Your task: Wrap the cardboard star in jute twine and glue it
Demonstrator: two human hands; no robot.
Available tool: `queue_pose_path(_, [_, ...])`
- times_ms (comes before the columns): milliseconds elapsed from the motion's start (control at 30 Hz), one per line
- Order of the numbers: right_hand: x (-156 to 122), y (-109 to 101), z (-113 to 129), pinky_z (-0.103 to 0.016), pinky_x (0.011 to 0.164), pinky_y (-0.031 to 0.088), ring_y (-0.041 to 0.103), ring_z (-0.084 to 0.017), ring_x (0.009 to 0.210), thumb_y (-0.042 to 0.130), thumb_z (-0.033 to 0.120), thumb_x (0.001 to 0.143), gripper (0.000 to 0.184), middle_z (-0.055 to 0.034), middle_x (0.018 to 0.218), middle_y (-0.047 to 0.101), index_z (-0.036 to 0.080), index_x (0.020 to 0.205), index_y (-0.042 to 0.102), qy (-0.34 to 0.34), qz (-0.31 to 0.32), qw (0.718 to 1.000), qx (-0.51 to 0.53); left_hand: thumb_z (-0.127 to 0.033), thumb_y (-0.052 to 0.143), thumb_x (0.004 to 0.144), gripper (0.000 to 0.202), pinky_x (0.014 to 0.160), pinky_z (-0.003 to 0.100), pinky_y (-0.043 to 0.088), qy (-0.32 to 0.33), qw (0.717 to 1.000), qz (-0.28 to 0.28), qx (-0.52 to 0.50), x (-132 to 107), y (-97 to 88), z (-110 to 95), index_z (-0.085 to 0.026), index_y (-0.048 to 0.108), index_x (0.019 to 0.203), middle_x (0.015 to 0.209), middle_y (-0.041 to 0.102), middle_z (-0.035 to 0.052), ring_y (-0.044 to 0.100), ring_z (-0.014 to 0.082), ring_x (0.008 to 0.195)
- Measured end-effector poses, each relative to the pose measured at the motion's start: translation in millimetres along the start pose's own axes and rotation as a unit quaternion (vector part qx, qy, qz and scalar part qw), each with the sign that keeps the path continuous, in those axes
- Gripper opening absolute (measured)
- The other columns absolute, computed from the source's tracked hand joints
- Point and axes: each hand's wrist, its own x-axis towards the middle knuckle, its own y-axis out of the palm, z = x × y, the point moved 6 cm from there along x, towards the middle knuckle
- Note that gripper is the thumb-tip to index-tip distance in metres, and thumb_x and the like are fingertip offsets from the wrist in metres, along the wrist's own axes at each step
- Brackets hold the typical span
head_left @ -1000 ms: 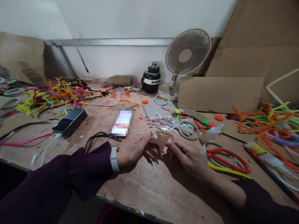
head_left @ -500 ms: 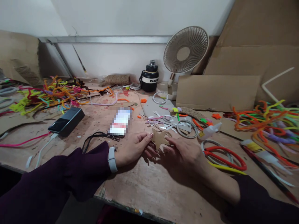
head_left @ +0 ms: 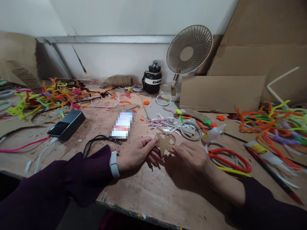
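A small brown cardboard star (head_left: 164, 143) is held just above the wooden table (head_left: 153, 191), between both hands. My left hand (head_left: 136, 153) pinches its left point with thumb and fingertips; a white band sits on that wrist. My right hand (head_left: 192, 158) grips the star's right side, fingers curled, and a thin loop of twine shows at its fingertips. Both sleeves are dark purple.
A phone (head_left: 122, 125) with a black lanyard and a dark power bank (head_left: 67, 125) lie to the left. Heaps of coloured pipe cleaners (head_left: 51, 95) (head_left: 275, 123), rings (head_left: 191, 131), a glue tube (head_left: 266, 155), a fan (head_left: 188, 51), a black bottle (head_left: 152, 78), twine spool (head_left: 119, 81) and cardboard sheets (head_left: 222, 92) crowd the table.
The view has drifted slightly. My right hand shifted a little on the star's right side; both hands keep hold of it.
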Motion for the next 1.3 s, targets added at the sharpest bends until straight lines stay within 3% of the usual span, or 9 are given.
queue_pose_path(167, [8.3, -0.6, -12.1, -0.03, 0.058, 0.046, 0.058, -0.016, 0.059, 0.048, 0.044, 0.099, 0.037, -0.0045, 0.063, 0.064, 0.022, 0.076, 0.066, 0.149, 0.048, 0.973, 0.171, -0.067, 0.043, 0.095, 0.057, 0.054, 0.025, 0.051, 0.099, 0.984, -0.085, 0.122, -4.2, -15.2, -18.6, -0.014, 0.055, 0.111, 0.081, 0.066, 0.0048, 0.063, 0.0143, 0.061])
queue_pose_path(367, [0.2, 16.3, -16.0, -0.022, 0.044, 0.038, 0.054, -0.011, 0.045, 0.058, 0.067, 0.086, 0.049, 0.0001, 0.053, 0.063, 0.02, 0.075, 0.061, 0.395, 0.194, 0.756, 0.484, -0.044, 0.062, 0.093, 0.044, 0.098, 0.038, 0.047, 0.279, 0.892, -0.107, 0.339, -21.3, -14.8, -53.8, -0.023, 0.056, 0.131, 0.129, 0.057, 0.0117, 0.055, 0.0246, 0.115])
queue_pose_path(567, [-11.4, 30.0, -10.3, -0.018, 0.039, 0.027, 0.045, -0.006, 0.036, 0.062, 0.068, 0.082, 0.053, 0.0011, 0.045, 0.059, 0.016, 0.074, 0.063, 0.477, 0.237, 0.648, 0.545, -0.053, 0.054, 0.097, 0.04, 0.068, 0.03, 0.058, 0.084, 0.987, 0.077, 0.109, -12.5, 5.3, -17.3, -0.016, 0.054, 0.111, 0.087, 0.07, 0.0073, 0.071, 0.0174, 0.074])
queue_pose_path(633, [-11.8, 30.2, -14.5, -0.02, 0.038, 0.03, 0.049, -0.009, 0.038, 0.047, 0.071, 0.089, 0.06, -0.0011, 0.048, 0.061, 0.016, 0.078, 0.065, 0.467, 0.233, 0.683, 0.511, -0.058, 0.06, 0.092, 0.044, 0.057, 0.026, 0.057, 0.047, 0.995, 0.062, 0.056, -9.4, 5.7, -10.6, -0.016, 0.053, 0.103, 0.081, 0.071, 0.0065, 0.071, 0.0171, 0.065])
queue_pose_path(700, [-5.2, 20.7, -24.7, -0.023, 0.041, 0.036, 0.056, -0.013, 0.045, 0.034, 0.066, 0.097, 0.061, -0.0047, 0.057, 0.067, 0.015, 0.086, 0.067, 0.401, 0.178, 0.802, 0.406, -0.062, 0.067, 0.085, 0.05, 0.048, 0.024, 0.055, 0.017, 0.999, 0.043, 0.014, -7.2, 4.8, -7.8, -0.016, 0.051, 0.1, 0.078, 0.071, 0.0059, 0.071, 0.0174, 0.058])
queue_pose_path(767, [6.5, 0.7, -25.3, -0.028, 0.051, 0.046, 0.064, -0.017, 0.06, 0.037, 0.054, 0.101, 0.05, -0.0084, 0.072, 0.072, 0.015, 0.096, 0.068, 0.238, 0.075, 0.942, 0.223, -0.062, 0.072, 0.081, 0.054, 0.045, 0.024, 0.054, 0.002, 0.999, 0.034, -0.025, -6.0, 4.2, -7.8, -0.016, 0.05, 0.1, 0.076, 0.072, 0.0054, 0.07, 0.0173, 0.055])
queue_pose_path(833, [10.0, -13.1, -8.7, -0.033, 0.063, 0.052, 0.067, -0.021, 0.074, 0.045, 0.037, 0.101, 0.032, -0.0105, 0.084, 0.074, 0.013, 0.108, 0.067, 0.031, -0.01, 0.999, 0.04, -0.06, 0.075, 0.079, 0.055, 0.044, 0.023, 0.055, -0.002, 0.998, 0.032, -0.054, -5.2, 4.1, -7.9, -0.016, 0.051, 0.1, 0.075, 0.072, 0.0052, 0.07, 0.0172, 0.055])
queue_pose_path(967, [2.3, -7.6, 13.9, -0.038, 0.071, 0.053, 0.066, -0.024, 0.081, 0.056, 0.012, 0.093, 0.03, -0.0121, 0.093, 0.074, 0.007, 0.122, 0.059, -0.179, -0.018, 0.973, -0.147, -0.057, 0.076, 0.079, 0.052, 0.045, 0.021, 0.055, -0.008, 0.995, 0.047, -0.086, -4.0, 5.5, -4.9, -0.015, 0.052, 0.097, 0.075, 0.072, 0.0056, 0.071, 0.0162, 0.057])
queue_pose_path(1300, [3.6, -6.8, 14.9, -0.036, 0.072, 0.055, 0.063, -0.021, 0.078, 0.052, 0.009, 0.094, 0.025, -0.0116, 0.09, 0.073, 0.007, 0.117, 0.058, -0.204, -0.019, 0.971, -0.124, -0.053, 0.074, 0.084, 0.045, 0.047, 0.016, 0.051, -0.002, 0.995, 0.065, -0.073, -3.7, 4.8, -1.7, -0.013, 0.055, 0.093, 0.077, 0.073, 0.0074, 0.071, 0.0135, 0.059])
